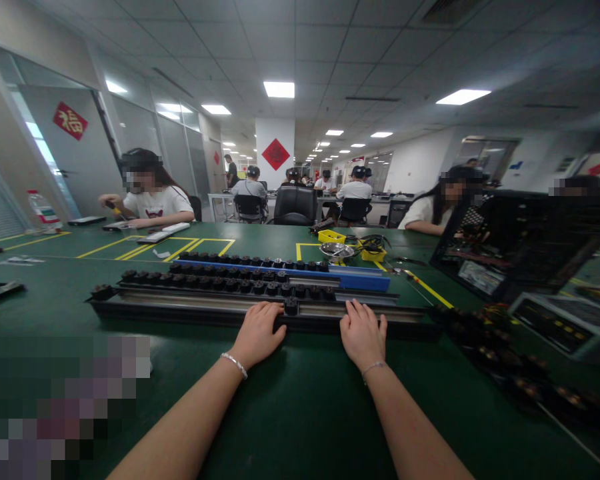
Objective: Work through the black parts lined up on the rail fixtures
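A long black rail (180,309) with a metallic inner strip lies across the table in front of me. My left hand (260,335) has its fingers over the rail's near wall and its thumb outside. Just right of those fingers, one round black knob-like piece (291,306) sits in the channel. Farther right, my right hand (364,333) holds the same wall, fingertips inside the channel. Behind are another dark rail bearing a row of black round pieces (230,284) and a blue rail (365,280) with more of them. The undersides of both hands are hidden.
At right stand an open black computer case (520,233) and a metal power-supply-like box (570,323), near a string of dark round pieces (500,353). A steel bowl (337,252) and yellow trays (331,236) lie beyond the rails. Co-workers sit across the table.
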Demonstrator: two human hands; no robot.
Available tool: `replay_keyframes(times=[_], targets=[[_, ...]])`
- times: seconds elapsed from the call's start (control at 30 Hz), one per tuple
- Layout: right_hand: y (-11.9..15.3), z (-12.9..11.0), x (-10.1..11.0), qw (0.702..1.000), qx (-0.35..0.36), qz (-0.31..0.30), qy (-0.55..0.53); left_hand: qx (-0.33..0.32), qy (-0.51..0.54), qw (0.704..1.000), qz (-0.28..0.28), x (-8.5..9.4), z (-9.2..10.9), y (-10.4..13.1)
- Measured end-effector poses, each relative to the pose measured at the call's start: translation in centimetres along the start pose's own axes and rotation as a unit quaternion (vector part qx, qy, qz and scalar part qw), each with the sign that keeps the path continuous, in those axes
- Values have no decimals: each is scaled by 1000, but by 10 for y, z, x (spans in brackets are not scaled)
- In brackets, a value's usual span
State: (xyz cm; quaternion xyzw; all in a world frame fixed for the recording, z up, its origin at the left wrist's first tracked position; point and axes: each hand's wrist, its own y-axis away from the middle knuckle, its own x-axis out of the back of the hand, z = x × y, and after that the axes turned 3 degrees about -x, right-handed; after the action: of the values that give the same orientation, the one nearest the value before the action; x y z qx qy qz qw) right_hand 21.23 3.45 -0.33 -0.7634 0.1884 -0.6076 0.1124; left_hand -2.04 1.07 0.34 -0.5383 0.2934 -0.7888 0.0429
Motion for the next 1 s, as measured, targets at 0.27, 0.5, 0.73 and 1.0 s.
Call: replay_keyframes(times=[0.27, 0.5, 0.73, 1.0], targets=[[0, 0, 1, 1000, -2, -10, 0, -6, 13, 1000, 1, 0, 0, 1], [1, -3, 6, 1000, -6, -24, 0, 3, 17, 1000, -20, 3, 2, 0], [0, -2, 6, 1000, -7, -24, 0, 4, 17, 999, -30, 5, 4, 0], [0, -2, 6, 1000, -8, -25, 6, -2, 6, 999, -31, 3, 3, 0]])
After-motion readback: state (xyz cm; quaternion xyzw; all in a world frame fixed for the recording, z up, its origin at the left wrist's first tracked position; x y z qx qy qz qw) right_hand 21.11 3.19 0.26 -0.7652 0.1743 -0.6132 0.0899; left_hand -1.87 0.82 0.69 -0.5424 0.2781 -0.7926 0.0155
